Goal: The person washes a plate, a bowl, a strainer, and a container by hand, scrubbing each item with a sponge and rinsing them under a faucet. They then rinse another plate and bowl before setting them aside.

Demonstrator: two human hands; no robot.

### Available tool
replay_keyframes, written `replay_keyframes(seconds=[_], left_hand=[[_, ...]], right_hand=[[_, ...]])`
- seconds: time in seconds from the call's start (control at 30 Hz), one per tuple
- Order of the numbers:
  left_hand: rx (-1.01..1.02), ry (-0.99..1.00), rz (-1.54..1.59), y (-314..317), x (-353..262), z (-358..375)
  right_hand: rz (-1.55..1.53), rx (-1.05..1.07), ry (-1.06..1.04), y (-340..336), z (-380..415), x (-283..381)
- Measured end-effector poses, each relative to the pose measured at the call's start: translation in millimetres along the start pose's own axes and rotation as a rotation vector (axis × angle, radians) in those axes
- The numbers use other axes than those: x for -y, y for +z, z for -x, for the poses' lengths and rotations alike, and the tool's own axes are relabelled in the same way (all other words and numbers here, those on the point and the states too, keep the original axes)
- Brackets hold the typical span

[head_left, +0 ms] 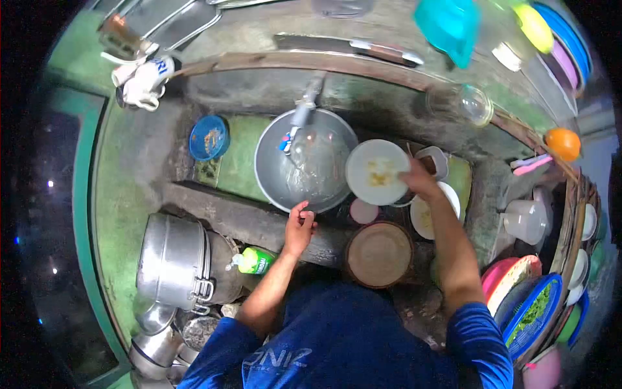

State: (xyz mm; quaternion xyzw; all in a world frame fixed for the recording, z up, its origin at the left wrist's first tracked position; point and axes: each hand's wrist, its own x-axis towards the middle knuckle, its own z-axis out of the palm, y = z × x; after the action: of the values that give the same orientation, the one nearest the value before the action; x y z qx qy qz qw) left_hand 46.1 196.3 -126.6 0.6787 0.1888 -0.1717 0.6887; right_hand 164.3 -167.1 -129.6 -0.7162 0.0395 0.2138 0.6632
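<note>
My right hand [421, 180] grips the right edge of a white plate [363, 185] with yellowish food scraps on it. The plate is held beside a large metal basin [267, 175], at its right rim. Water stands in the basin under a faucet [303, 111]. My left hand [299, 230] is just below the basin's near rim, fingers loosely bent and apart, with nothing in it. Another white dish [422, 220] with bits of food sits partly hidden under my right forearm. A small container [433, 162] lies behind my right hand.
A blue bowl [219, 123] with scraps sits left of the basin. A green bottle [254, 260] and a large metal pot [170, 259] stand at lower left. A round brown-topped object [379, 254] is in front of me. Colanders [556, 292] lean at right.
</note>
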Motion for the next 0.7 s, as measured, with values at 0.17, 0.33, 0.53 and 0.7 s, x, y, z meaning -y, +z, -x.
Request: replay_keyframes(seconds=[0.17,0.33,0.53,0.7], left_hand=[[-0.067,0.014,0.040,-49.7,-12.4,33.8],[-0.212,-0.034,0.159,-113.8,-10.3,93.8],[-0.374,-0.123,0.311,-139.1,-10.9,125.7],[-0.262,-0.077,0.355,-133.2,-1.7,94.3]], right_hand=[[-0.107,-0.093,0.260,123.6,-95.1,-6.8],[0.290,-0.294,0.167,171.4,-183.8,-124.2],[0.357,-0.250,0.353,202.6,-194.0,-201.3],[-0.407,-0.218,0.447,245.9,-127.4,-38.1]])
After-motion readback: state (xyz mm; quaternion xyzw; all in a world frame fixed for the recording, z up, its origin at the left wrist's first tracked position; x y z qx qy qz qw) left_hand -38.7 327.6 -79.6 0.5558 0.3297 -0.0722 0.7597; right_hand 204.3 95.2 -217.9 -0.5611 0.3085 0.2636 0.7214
